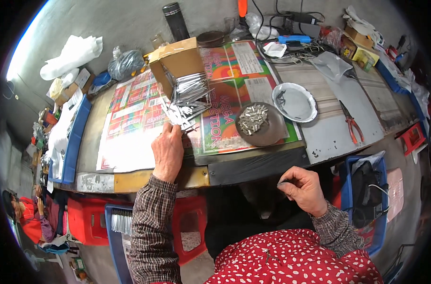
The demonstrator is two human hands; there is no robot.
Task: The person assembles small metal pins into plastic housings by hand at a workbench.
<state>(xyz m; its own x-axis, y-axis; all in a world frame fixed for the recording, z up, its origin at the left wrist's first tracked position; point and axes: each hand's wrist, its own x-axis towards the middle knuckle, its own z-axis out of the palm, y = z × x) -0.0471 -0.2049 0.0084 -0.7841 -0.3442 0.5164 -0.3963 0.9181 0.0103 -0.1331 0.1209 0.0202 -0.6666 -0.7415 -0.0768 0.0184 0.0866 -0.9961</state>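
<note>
My left hand [168, 150] reaches onto the tabletop, its fingers bent together at the near edge of a pile of thin silver metal pieces [181, 112]. Whatever its fingertips grip is hidden. The pile spills out of a tipped cardboard box [180, 57]. Over my lap, just off the table's front edge, my right hand [304, 188] is closed in a pinch. Something dark shows at its thumb tip, too small to make out. Between the hands lies a round dark dish [272, 136] heaped with short silver metal tubes [253, 119].
A whitish round bowl [308, 117] with a few small dark bits stands beside the dish. Red-handled pliers [354, 127] lie at the right. Cables [291, 59] and a dark cylindrical bottle [175, 21] are at the back. Blue bins [112, 246] flank me; another person [30, 213] is far left.
</note>
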